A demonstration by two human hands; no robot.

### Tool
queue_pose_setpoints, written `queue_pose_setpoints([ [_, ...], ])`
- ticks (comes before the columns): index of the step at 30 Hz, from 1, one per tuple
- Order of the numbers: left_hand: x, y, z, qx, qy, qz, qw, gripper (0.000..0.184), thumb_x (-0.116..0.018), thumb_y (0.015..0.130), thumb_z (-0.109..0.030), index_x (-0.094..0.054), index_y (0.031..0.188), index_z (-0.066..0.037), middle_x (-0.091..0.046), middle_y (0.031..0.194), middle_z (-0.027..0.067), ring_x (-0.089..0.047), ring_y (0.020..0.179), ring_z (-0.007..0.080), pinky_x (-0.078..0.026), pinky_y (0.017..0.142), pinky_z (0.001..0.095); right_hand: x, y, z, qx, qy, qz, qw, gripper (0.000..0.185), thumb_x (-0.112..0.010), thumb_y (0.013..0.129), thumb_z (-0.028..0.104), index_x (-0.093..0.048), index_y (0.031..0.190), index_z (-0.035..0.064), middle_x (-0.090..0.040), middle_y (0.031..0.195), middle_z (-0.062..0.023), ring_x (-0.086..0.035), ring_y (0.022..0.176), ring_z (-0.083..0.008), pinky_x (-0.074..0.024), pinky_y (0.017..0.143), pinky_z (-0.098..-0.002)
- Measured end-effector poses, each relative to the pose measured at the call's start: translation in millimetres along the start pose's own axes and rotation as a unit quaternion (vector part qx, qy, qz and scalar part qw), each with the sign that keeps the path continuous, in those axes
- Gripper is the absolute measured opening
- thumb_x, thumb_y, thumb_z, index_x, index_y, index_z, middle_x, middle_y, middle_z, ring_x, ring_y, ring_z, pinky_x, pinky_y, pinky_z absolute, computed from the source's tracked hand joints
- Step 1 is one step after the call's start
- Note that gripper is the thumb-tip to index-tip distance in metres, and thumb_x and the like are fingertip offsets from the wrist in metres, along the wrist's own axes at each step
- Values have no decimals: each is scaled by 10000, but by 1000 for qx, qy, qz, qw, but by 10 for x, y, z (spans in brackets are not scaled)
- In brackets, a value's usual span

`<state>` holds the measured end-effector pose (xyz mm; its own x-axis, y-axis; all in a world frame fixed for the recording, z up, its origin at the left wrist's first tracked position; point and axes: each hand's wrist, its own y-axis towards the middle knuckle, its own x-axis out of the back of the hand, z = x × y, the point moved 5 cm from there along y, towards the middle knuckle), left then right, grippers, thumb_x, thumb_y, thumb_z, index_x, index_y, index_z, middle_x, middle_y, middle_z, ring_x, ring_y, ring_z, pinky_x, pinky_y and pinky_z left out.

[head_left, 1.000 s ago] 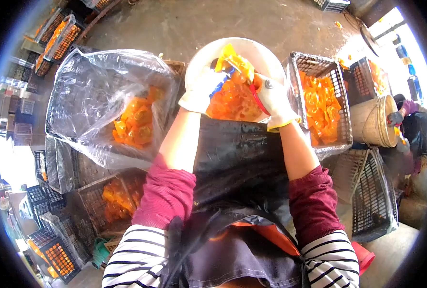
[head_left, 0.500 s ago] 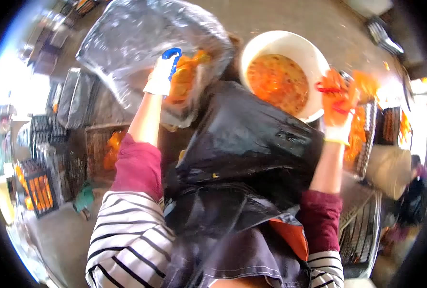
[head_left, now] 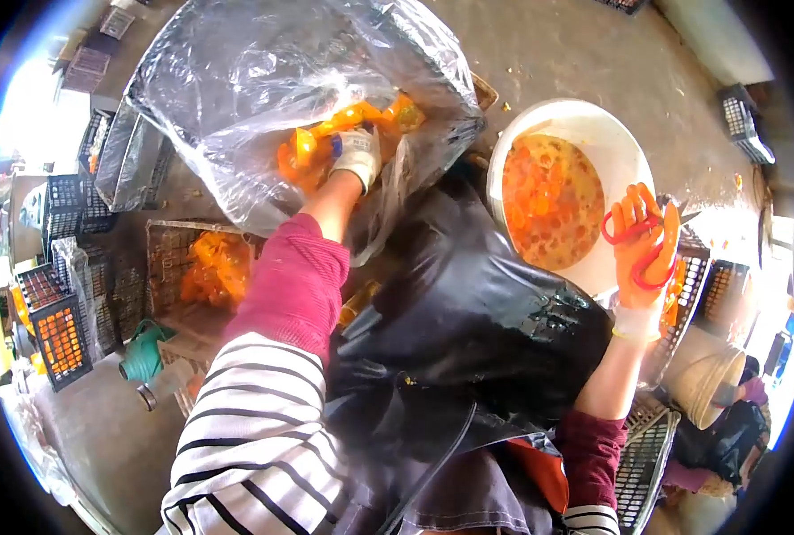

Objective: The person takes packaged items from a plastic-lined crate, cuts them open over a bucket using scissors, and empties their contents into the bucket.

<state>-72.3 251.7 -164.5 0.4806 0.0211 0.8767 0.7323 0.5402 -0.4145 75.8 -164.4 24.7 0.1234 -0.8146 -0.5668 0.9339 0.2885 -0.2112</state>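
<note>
My left hand (head_left: 357, 155), in a white and blue work glove, reaches into a large clear plastic bag (head_left: 236, 80) and touches orange and yellow plastic packets (head_left: 303, 147). Its fingers are hidden, so whether they grip a packet cannot be told. My right hand (head_left: 637, 254), in an orange glove with a white cuff, is closed around red-handled scissors (head_left: 651, 272); the fingers pass through the loops and the blades point up and right. Left of it stands a white bucket (head_left: 627, 165) with orange pieces in cloudy liquid (head_left: 548, 201). A wet black apron (head_left: 468, 303) covers my lap.
A brown crate with orange plastic (head_left: 214, 267) stands at left, near a green container (head_left: 143, 352) and black crates (head_left: 58, 334). Close to my right forearm are a dark crate (head_left: 702, 267), a beige bucket (head_left: 702, 370) and another crate (head_left: 642, 468). Concrete floor surrounds them.
My left hand has gone deeper into the clear bag, among the packets. An orange blur just right of my right hand is gone, and the scissors show more clearly. The whole view has shifted.
</note>
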Motion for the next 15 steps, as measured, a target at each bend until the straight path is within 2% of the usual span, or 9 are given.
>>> queue_pose_setpoints([
  [2, -77, 107, 2, -8, -77, 33, 996, 521, -489, 893, -332, -483, 1317, -30, -565, 1251, 219, -556, 1152, 365, -437, 947, 493, 87, 99, -47, -44, -9, 13, 999, 458, -536, 943, 325, -435, 1260, 10, -480, 1290, -193, -494, 1124, -340, -441, 923, -488],
  [3, -93, 100, -8, -38, -39, -34, 998, 442, -503, 885, -347, -572, 1225, -73, -640, 1130, 182, -617, 1045, 345, -481, 877, 456, 90, 122, -66, -72, -1, 38, 997, 459, -538, 943, 319, -432, 1267, 12, -479, 1292, -193, -495, 1135, -350, -444, 923, -489],
  [5, 49, -29, 40, -68, -105, -18, 992, 423, -555, 863, -348, -579, 1215, -115, -643, 1123, 170, -614, 1039, 346, -481, 868, 446, 64, 137, -75, -124, 17, 90, 988, 463, -542, 941, 306, -425, 1280, 14, -478, 1297, -193, -496, 1156, -370, -452, 922, -492],
  [7, 173, -111, 141, -73, -241, -52, 966, 476, -698, 779, -310, -573, 1221, -182, -654, 1081, 157, -627, 985, 320, -490, 830, 395, 27, 106, -76, -36, -39, 136, 989, 487, -523, 947, 359, -455, 1301, 32, -488, 1306, -190, -497, 1179, -315, -432, 967, -438],
  [8, 188, -81, 211, -68, -412, -1, 908, 441, -710, 777, -386, -644, 1087, -79, -692, 979, 121, -655, 887, 267, -504, 781, 371, -12, 49, -77, 7, -68, 157, 985, 501, -513, 950, 386, -470, 1312, 41, -493, 1311, -189, -498, 1191, -288, -422, 989, -411],
  [10, 206, -78, 320, 55, -727, -62, 682, 496, -742, 777, -389, -613, 1138, -74, -679, 950, 58, -635, 850, 212, -494, 777, 307, -16, 9, -72, -10, -132, 76, 988, 553, -532, 932, 428, -467, 1305, 25, -492, 1315, -187, -532, 1146, -301, -452, 950, -403],
  [12, 633, -380, 322, 116, -836, 7, 537, 325, -643, 896, -172, -577, 1191, -52, -636, 1081, 81, -609, 959, 189, -475, 874, 282, 66, 2, -98, -22, -163, 41, 986, 562, -534, 929, 442, -469, 1298, 23, -491, 1318, -185, -560, 1107, -298, -461, 938, -402],
  [13, 680, -335, 271, 45, -883, -6, 467, 315, -620, 908, -156, -572, 1198, -43, -629, 1108, 86, -597, 999, 209, -462, 909, 308, 136, -10, -137, -58, -154, 52, 985, 545, -522, 939, 436, -473, 1285, 18, -497, 1317, -166, -598, 1042, -296, -477, 910, -393],
  [15, 595, -148, 176, -101, -944, -27, 312, 298, -573, 932, -123, -561, 1213, -24, -614, 1163, 97, -574, 1078, 249, -435, 977, 360, 159, -65, -135, -19, -173, 94, 980, 556, -509, 947, 443, -445, 1308, 25, -499, 1315, -158, -601, 1047, -303, -484, 912, -408],
])
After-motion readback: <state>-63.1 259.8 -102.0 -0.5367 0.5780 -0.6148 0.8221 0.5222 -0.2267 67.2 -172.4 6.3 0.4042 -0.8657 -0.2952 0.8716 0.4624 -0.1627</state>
